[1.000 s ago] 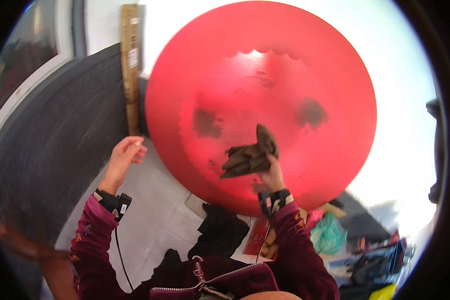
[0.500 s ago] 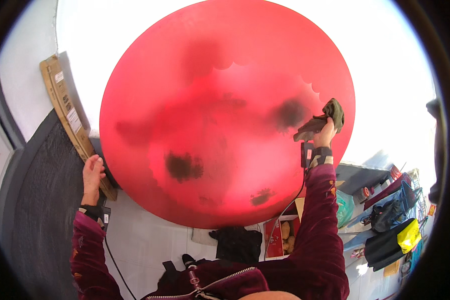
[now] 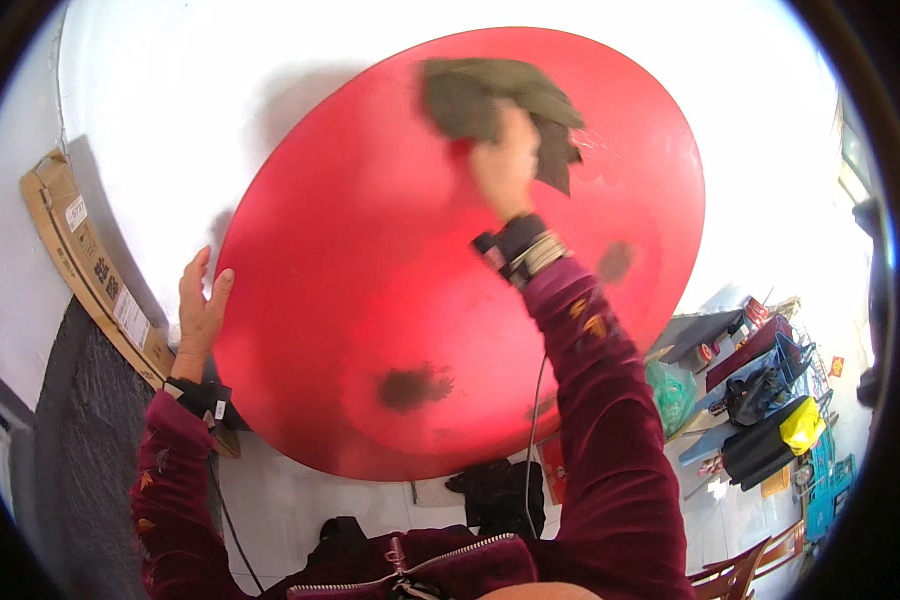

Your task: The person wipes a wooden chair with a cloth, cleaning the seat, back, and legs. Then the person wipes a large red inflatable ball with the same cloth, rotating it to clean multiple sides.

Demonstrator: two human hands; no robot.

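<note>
A large round red board, like a tabletop (image 3: 300,330), stands on edge in front of me, with dark smudges and shiny patches on its face. My right hand (image 3: 505,165) is closed on a dark olive cloth (image 3: 470,95), which lies spread against the upper part of the red face; the hand is slightly blurred. Beside the left rim, my left hand (image 3: 202,310) is raised with its fingers apart and nothing in it. Its thumb is at the board's edge; whether it presses there I cannot tell.
A long cardboard box (image 3: 95,260) leans on the wall at left. Black cloth (image 3: 500,495) lies on the floor below the board. At right are a green plastic bag (image 3: 672,395), a yellow bag (image 3: 802,425) and a wooden chair (image 3: 745,570). Cables hang from both wrists.
My right hand has carried the cloth from the board's right side up and left to its upper part. My left hand has risen and spread its fingers. The view has shifted.
</note>
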